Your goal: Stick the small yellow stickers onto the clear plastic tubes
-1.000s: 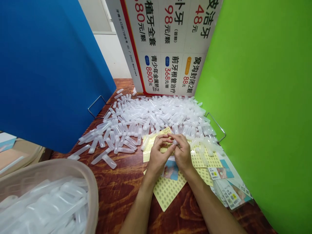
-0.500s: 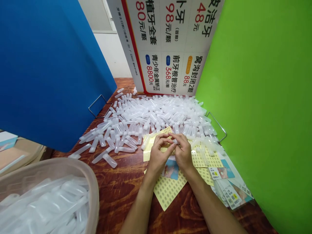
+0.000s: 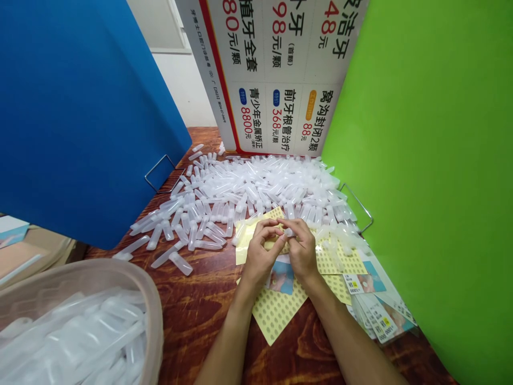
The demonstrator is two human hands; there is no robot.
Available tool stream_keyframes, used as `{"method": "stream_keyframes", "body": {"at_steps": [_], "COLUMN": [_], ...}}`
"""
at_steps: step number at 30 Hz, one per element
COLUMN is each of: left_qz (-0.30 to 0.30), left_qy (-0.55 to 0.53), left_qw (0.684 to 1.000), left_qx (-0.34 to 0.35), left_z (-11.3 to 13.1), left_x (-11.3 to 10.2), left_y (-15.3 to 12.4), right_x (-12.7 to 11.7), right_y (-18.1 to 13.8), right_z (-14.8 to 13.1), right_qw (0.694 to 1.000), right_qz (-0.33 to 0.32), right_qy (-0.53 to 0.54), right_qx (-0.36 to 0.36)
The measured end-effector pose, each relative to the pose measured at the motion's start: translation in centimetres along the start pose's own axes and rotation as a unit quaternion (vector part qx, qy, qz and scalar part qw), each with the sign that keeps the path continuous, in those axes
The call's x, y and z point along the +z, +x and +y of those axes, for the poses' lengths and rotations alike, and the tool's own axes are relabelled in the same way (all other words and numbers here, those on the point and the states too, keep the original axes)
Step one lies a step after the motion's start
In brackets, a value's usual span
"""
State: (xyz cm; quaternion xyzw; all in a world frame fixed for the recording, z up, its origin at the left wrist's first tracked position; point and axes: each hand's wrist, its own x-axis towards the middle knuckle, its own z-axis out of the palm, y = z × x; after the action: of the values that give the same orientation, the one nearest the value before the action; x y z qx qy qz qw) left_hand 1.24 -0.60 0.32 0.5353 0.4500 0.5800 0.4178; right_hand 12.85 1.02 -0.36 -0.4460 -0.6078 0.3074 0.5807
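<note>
My left hand (image 3: 259,255) and my right hand (image 3: 303,254) meet over the table, fingers curled and thumbs drawn in. Between their fingertips is a small translucent plastic tube (image 3: 289,232), mostly hidden by the fingers; its end shows white. Beneath the hands lie yellow sheets of small round stickers (image 3: 276,318), partly covered by my wrists. A blue printed card (image 3: 281,278) shows between my forearms. Just beyond the fingers, a wide heap of similar translucent tubes (image 3: 260,182) spreads over the wooden table.
At the lower left stands a plastic basin (image 3: 155,305) full of tubes. A blue panel (image 3: 92,117) and a green panel (image 3: 433,160) flank the table, with a printed price board (image 3: 276,75) at the back. Plastic packets with printed cards (image 3: 374,280) lie at the right.
The fingers have shifted slightly around the small tube, and its white end shows a little more. Both hands stay in nearly the same place.
</note>
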Motion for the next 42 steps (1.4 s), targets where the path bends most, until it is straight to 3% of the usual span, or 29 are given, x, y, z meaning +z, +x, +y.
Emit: {"method": "stream_keyframes", "body": {"at_steps": [18,42], "left_qz": [-0.048,-0.046], "left_qy": [0.033,0.029], "left_qw": [0.998,0.998], "left_qx": [-0.002,-0.017], "left_z": [0.80,0.64], "left_x": [-0.22,-0.30], "left_y": [-0.15,0.15], "right_x": [-0.05,-0.01], "right_y": [-0.20,-0.31], "right_z": [-0.74,-0.45], "right_qw": [0.996,0.990], "right_qz": [0.022,0.021], "right_qy": [-0.062,-0.137], "right_qx": [0.053,0.017]}}
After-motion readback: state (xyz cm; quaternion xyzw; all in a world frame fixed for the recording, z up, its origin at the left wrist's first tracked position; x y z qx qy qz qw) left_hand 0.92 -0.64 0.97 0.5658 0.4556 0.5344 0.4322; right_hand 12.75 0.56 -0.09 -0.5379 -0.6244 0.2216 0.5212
